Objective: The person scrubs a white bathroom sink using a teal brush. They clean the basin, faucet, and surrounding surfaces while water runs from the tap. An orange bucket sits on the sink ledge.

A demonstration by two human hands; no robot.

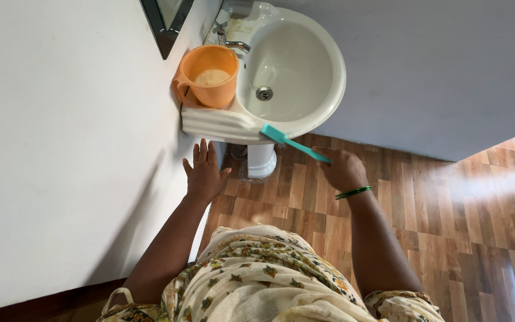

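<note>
Brush: a slim teal plastic brush (pixel 293 143) with a straight narrow handle and a flatter, wider head; it lies at the centre of the frame, slanting up to the left, its head over the front rim of the basin; bristles cannot be made out.
Right hand: the right hand (pixel 342 169), just right of centre, has its fingers curled tight round the lower end of the brush handle; a thin glossy green bangle (pixel 353 192) circles the wrist.
Left hand: the left hand (pixel 204 173), left of centre, is spread flat with fingers apart and holds nothing; it is below the ribbed ledge of the basin, close to the white wall (pixel 61 149); whether it touches the wall cannot be told.
Basin: a round, smooth, glazed cream ceramic basin (pixel 329 89) at the top centre, with a metal drain (pixel 264 93) in the bowl and a ribbed flat ledge on its left side; it stands on a pale pedestal (pixel 262 160).
Tap: a small shiny metal tap (pixel 233 43) at the back edge of the basin.
Mug: an orange plastic mug (pixel 210 77) with a handle stands on the ledge, left of the bowl; pale contents show inside.
Floor: glossy wood-pattern planks (pixel 448 209) in warm brown, lower right.
Clothing: soft cream cloth with a green and yellow floral print (pixel 257 280), bottom centre.
</note>
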